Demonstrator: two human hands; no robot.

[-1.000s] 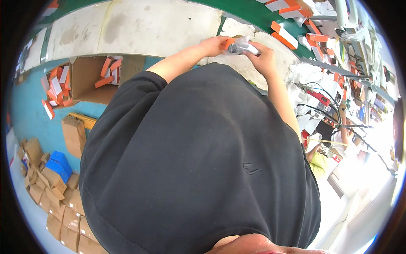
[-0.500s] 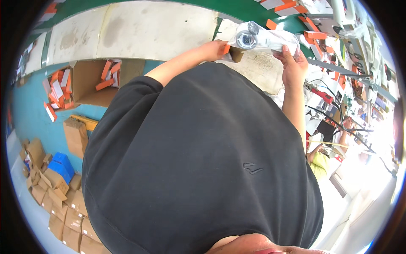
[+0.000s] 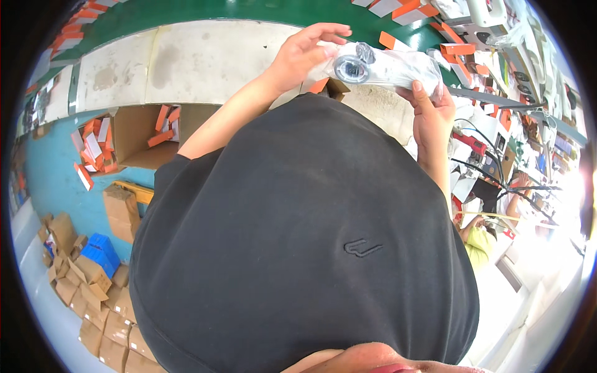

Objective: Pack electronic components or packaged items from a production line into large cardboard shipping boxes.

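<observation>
A white device [image 3: 392, 69] in clear plastic wrap, with a dark ring-shaped round end [image 3: 352, 69], is held up above the worktable. My right hand [image 3: 432, 109] grips its right end, thumb on top and fingers beneath. My left hand [image 3: 305, 56] is raised at the other end, fingers stretched out and apart, with the thumb side against the loose plastic. Whether it pinches the film is hard to see. Below the device, an opened box [image 3: 336, 90] with an orange flap stands close to my chest, partly hidden by my shirt and the plastic.
The pale worktable [image 3: 211, 59] stretches left. A large carton [image 3: 140, 133] of orange-and-white boxes stands below it. Brown cartons [image 3: 99, 311] and a blue box [image 3: 99, 252] fill the lower left. At right are a metal rail [image 3: 497, 99], cables, a red tool [image 3: 469, 143] and another person [image 3: 479, 242].
My left hand has let go of the orange-flapped box and risen to the plastic at the device's ring end. The device has shifted slightly left in my right hand's grip.
</observation>
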